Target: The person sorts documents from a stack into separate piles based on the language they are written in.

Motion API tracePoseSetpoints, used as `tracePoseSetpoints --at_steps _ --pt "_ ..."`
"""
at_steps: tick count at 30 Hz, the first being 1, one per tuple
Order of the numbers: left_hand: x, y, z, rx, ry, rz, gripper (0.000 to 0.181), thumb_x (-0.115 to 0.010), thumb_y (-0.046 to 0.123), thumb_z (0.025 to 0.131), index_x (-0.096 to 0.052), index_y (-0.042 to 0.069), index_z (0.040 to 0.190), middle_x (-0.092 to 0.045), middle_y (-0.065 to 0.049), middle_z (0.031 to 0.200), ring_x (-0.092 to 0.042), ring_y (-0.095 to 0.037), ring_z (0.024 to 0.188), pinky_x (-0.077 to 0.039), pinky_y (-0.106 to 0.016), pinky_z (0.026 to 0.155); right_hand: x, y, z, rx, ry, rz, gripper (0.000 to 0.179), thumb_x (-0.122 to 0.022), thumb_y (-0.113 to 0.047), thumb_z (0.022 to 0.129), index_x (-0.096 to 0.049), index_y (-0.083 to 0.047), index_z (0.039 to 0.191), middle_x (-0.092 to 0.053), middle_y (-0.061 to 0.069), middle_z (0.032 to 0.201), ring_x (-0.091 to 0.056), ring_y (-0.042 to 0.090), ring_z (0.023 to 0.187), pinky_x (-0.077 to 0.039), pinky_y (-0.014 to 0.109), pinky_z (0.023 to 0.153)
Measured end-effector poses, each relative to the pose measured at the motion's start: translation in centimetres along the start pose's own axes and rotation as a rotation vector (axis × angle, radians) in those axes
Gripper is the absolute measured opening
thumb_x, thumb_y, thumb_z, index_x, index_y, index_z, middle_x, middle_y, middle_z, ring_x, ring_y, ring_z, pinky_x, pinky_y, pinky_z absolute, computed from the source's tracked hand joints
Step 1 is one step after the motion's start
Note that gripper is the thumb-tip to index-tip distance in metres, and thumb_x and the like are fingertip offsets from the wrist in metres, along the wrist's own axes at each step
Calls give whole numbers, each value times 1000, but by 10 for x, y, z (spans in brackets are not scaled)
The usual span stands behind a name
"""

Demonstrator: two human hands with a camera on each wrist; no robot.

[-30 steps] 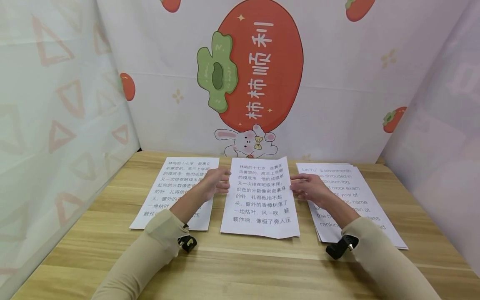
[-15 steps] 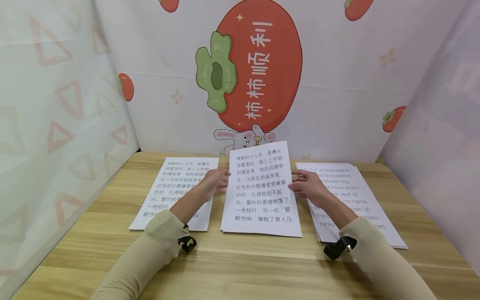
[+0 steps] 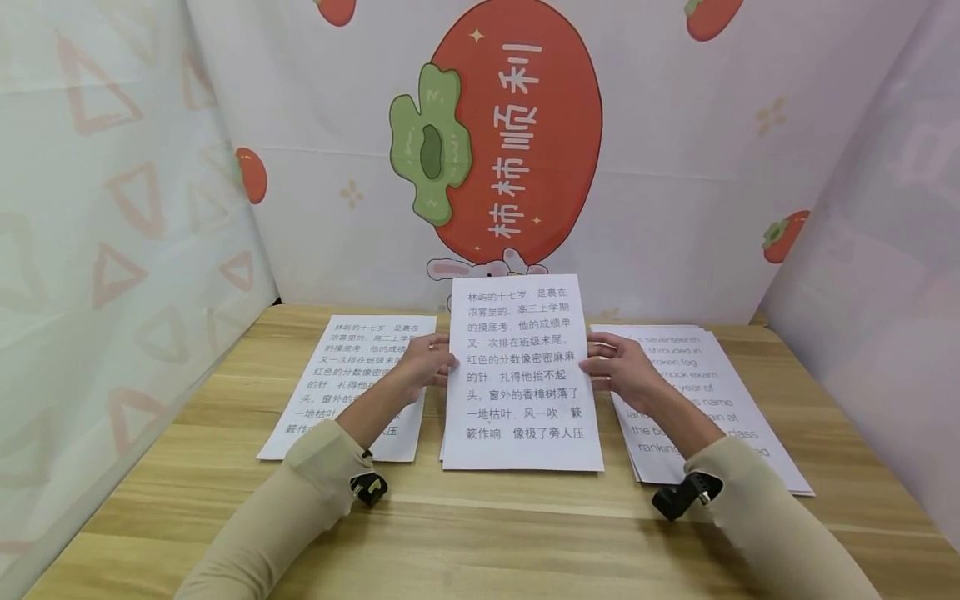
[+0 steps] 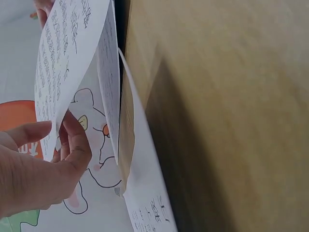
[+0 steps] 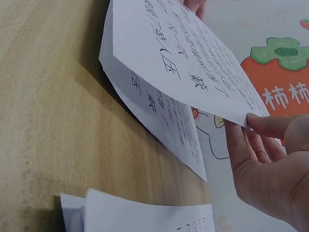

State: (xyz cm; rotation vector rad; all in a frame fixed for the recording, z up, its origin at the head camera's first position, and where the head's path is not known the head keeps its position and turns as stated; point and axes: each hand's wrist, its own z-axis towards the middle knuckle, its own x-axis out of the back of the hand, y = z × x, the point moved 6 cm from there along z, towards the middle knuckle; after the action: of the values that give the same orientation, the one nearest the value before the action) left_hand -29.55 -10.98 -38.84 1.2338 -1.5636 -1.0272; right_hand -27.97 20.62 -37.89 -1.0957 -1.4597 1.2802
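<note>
Printed sheet (image 3: 522,375) — raised since a second ago, top parted from under-sheet (image 5: 157,116); your left hand (image 3: 424,367) pinches nine o'clock, right hand (image 3: 624,372) three — fingers (image 5: 238,145) clamped on its edges.

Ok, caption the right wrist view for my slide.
A right hand pinches the edge of a printed page, held above another page over a wooden table.

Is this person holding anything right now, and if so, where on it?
Yes, the upper printed sheet in the middle. The left hand pinches its left edge and the right hand its right edge, each about halfway up.
</note>
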Motion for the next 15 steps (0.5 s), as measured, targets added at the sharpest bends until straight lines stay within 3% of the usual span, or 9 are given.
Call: tracePoseSetpoints --at_steps 5,10,15 --pt "6 1 -1 -30 9 -29 62 -63 -9 92 -48 3 152 -63 -14 111 -66 -20 84 -63 -28 72 -3 -2 2 7 8 -21 61 -60 5 99 -36 7 154 -69 -2 102 -72 12 86 -63 28 72" --pt "11 3 -2 -59 26 -47 59 -64 -11 91 -51 0 148 -59 -10 105 -66 -18 78 -63 -28 68 -7 -1 5 1 61 -116 55 -65 1 98 -47 3 149 -66 -4 92 -70 10 78 -63 29 65" --pt "18 4 -5 -64 44 -22 56 -65 -9 92 -53 1 146 -56 -8 106 -64 -17 78 -63 -28 66 -14 -1 9 -14 84 -172 54 -66 1 96 -49 2 148 -62 0 93 -67 11 78 -64 31 63"
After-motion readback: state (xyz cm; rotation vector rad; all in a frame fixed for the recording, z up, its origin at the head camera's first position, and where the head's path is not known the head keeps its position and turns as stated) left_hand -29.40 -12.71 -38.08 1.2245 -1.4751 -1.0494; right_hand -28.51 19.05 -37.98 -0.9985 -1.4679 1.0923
